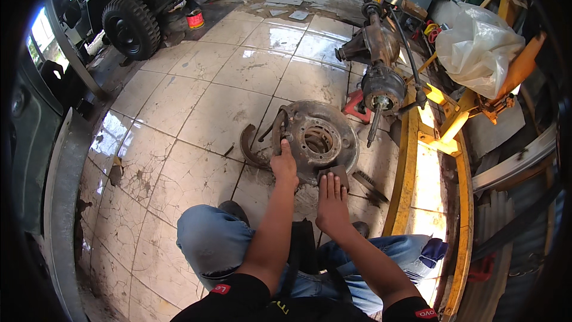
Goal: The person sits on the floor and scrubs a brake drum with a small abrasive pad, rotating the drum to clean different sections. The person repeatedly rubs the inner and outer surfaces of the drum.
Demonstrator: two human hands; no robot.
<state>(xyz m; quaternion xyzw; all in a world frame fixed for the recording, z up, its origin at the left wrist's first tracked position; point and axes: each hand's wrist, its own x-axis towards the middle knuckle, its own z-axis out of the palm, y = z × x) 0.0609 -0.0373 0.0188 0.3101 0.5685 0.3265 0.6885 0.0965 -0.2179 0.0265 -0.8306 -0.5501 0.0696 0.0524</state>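
A round, worn metal brake backing plate [345,137] with a bolt-holed centre rests on the tiled floor in front of my knees. At its left side my left hand [285,166] is closed around the lower part of a curved brake shoe [277,131], thumb or finger pointing up along it. My right hand [332,204] presses its fingers together on a dark brown flat sheet [338,173], like sandpaper, at the plate's near edge; its thumb is hidden. Another curved brake shoe [246,143] lies to the left. A dark brush [370,186] lies to the right.
A greasy axle assembly [381,53] extends beyond the plate at right, near a red tool [356,107]. The yellow metal frame [400,173] runs along my right side, with a plastic bag [479,48] above. A vehicle wheel [130,27] and red can [195,19] stand far left.
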